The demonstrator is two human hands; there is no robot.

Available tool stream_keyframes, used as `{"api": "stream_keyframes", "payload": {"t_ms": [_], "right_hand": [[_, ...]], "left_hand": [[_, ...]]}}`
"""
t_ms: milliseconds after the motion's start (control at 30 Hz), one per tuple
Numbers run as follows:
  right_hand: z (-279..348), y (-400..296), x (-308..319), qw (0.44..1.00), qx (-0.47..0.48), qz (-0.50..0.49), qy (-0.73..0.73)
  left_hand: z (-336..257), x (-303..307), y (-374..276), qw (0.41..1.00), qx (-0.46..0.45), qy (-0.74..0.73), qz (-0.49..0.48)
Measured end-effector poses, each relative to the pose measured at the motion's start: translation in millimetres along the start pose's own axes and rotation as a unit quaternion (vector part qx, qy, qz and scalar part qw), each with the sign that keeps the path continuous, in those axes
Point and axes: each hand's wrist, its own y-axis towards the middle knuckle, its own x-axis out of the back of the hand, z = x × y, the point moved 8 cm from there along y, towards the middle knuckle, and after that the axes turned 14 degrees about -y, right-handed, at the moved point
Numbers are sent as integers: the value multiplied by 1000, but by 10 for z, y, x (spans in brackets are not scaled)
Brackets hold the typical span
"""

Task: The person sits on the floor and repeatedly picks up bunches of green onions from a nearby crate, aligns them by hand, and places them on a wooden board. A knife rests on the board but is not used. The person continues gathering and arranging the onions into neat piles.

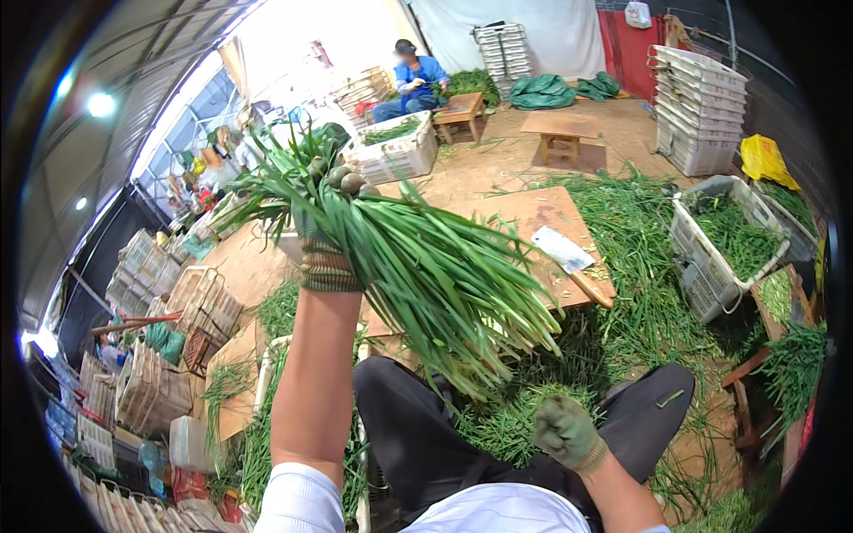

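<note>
My left hand (314, 230), in a knitted work glove, is raised and grips a thick bunch of long green garlic chives (440, 266). Gloved fingertips show over the top of the bunch; the pale cut ends hang down to the right. My right hand (566, 430), gloved too, is curled into a fist beside my right thigh, and I see nothing in it. Past the bunch, a cleaver (563, 248) with a wooden handle lies on a low wooden board (526, 203), among pale cut bits. Between my knees is a heap of loose greens (500, 426).
Loose stalks (633, 253) cover the floor to the right, near a white plastic crate (706, 286) of greens. Stacked crates (700, 113) stand behind it. Ahead, a person in blue (420, 76) sits by another crate (393, 160). A small wooden stool (560, 130) stands farther back.
</note>
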Motion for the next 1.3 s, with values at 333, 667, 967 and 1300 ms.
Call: {"api": "stream_keyframes", "payload": {"t_ms": [333,667,967,1300], "right_hand": [[-463,1205,39,981,18,47,190],[-15,415,-152,979,30,-126,-156],[479,-216,-628,573,-172,-8,-801],[2067,924,-838,719,196,-195,-637]], "left_hand": [[145,59,12,1000,-15,10,-12],[339,-70,-159,986,-104,42,-124],[467,-301,-7,976,-110,146,-120],[2079,-1138,-94,917,-44,396,-28]]}}
